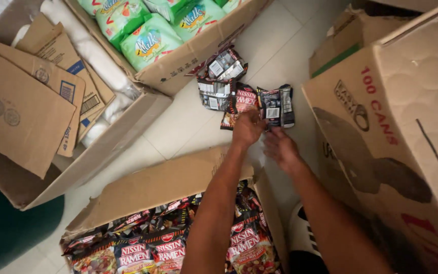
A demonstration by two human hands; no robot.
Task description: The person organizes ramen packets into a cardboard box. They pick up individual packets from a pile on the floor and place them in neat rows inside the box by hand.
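My left hand [247, 128] reaches out over the tiled floor and grips the lower edge of a dark noodle packet [241, 103] lying in a small heap of such packets [222, 78]. My right hand [280, 147] is just to the right of it, fingers bent, touching the bottom of another dark packet [277, 106]. Whether that hand grips it is unclear. Both forearms pass over an open cardboard box [153, 185] full of the same dark packets [148, 251].
A carton of green snack bags [150, 43] stands at the top. A large brown carton [406, 132] fills the right side. On the left, a box [21, 106] holds flattened cardboard and white rolls. White floor tiles [188, 127] show between them.
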